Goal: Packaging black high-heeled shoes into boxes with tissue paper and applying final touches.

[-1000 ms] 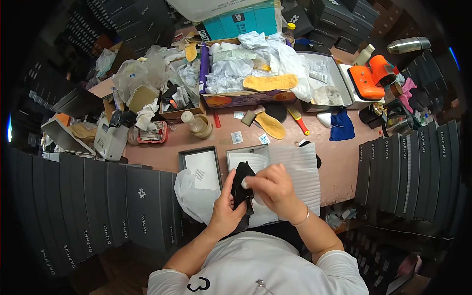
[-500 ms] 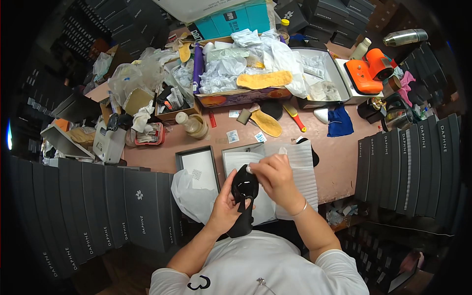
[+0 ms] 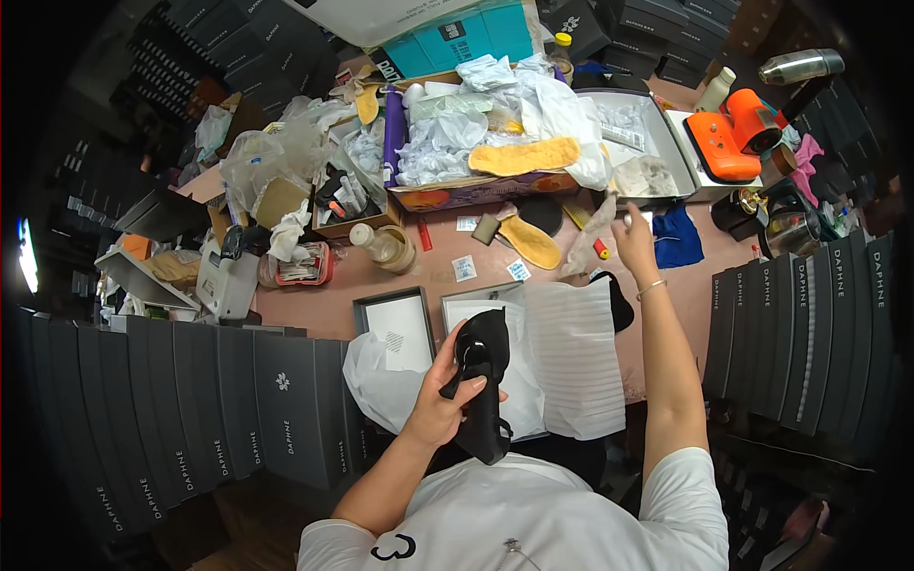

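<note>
My left hand (image 3: pixel 442 404) is wrapped round a black shoe (image 3: pixel 486 354), thumb across it. The shoe is held over the open grey shoebox (image 3: pixel 464 303) and its white wrapping paper (image 3: pixel 576 347). Stretched out to the far right is my right hand (image 3: pixel 636 246), near a blue cloth (image 3: pixel 677 238). A crumpled, see-through tissue (image 3: pixel 591 240) shows right beside its fingers, over a brush with a red and yellow handle (image 3: pixel 601 249). The fingers are small and partly smeared, so whether they touch the tissue cannot be told. Another black shoe (image 3: pixel 619 303) lies partly under the paper.
A box of crumpled paper (image 3: pixel 476 195) stands at the back, with a yellow insole (image 3: pixel 525 156) on it. An orange device (image 3: pixel 722 147) is to the right. Grey shoeboxes are stacked at left (image 3: pixel 297 400) and right (image 3: pixel 809 333). A glue jar (image 3: pixel 386 249) stands left of centre.
My right hand has left the shoe opening and moved far right. A crumpled tissue now shows beside it. In my left hand the shoe has turned and tilted. The view has shifted slightly.
</note>
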A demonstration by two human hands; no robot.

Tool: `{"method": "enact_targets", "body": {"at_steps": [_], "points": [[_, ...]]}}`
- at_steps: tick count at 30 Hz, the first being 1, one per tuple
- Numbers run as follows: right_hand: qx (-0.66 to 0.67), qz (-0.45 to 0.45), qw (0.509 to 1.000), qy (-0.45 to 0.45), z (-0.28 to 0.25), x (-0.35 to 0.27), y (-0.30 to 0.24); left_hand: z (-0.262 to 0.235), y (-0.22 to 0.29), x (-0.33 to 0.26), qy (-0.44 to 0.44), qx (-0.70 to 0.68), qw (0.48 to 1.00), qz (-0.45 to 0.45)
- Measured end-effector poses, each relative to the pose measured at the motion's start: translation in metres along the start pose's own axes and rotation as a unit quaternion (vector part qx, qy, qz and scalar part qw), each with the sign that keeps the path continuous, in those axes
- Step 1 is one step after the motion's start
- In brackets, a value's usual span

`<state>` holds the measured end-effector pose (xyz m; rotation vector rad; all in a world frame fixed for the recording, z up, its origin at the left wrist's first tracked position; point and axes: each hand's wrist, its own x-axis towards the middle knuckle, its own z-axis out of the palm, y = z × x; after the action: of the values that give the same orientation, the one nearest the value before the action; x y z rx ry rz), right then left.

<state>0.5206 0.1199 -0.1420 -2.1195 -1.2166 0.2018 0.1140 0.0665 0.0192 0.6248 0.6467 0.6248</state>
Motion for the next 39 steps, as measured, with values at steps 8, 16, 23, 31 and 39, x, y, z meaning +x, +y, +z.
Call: {"method": "enact_targets", "body": {"at_steps": [8,16,23,31,39], "points": [[-0.095,0.058,0.989,-0.099,0.028,-0.142,0.015,-0.020,-0.002,0.007,0.029,-0.058,0.997,-0.038],[-0.022,0.006,0.995,-0.094,-0.066,-0.116,-0.023,-0.024,0.003,0.007,0.028,-0.047,0.998,-0.030],[0.039,-0.044,0.997,-0.053,-0.086,-0.092,-0.115,-0.020,0.000,0.015,0.039,-0.048,0.998,-0.026],[0.041,-0.020,0.999,0.002,-0.007,-0.080,-0.049,-0.011,-0.006,0.033,0.076,-0.026,0.997,-0.018],[-0.104,-0.239,0.963,-0.072,0.055,0.012,-0.084,-0.022,-0.015,0.051,0.079,-0.061,0.993,-0.063]]}}
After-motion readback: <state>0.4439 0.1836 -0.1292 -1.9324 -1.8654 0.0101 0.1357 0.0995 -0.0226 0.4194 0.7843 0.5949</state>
